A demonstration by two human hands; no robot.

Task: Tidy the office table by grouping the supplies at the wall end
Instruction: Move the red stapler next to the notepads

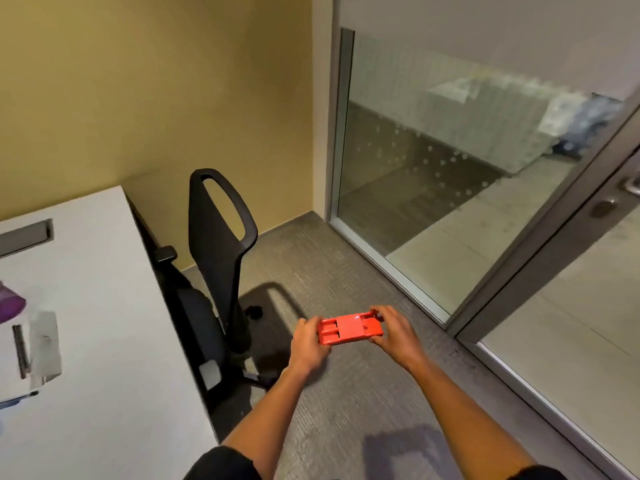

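A flat red plastic supply item [349,329] hangs in the air over the carpet, to the right of the table. My left hand [309,344] grips its left end and my right hand [393,332] grips its right end, fingers curled round the edges. The white office table [104,306] lies at the left. On its left part sit a purple object [10,303], a small white packet [45,344], a dark pen-like bar [20,351] and some white papers [14,389].
A black office chair [214,271] is tucked against the table's right edge. The yellow wall [156,98] stands beyond the table's far end. A glass panel and door [485,202] run along the right. Grey carpet [346,393] lies beneath my arms.
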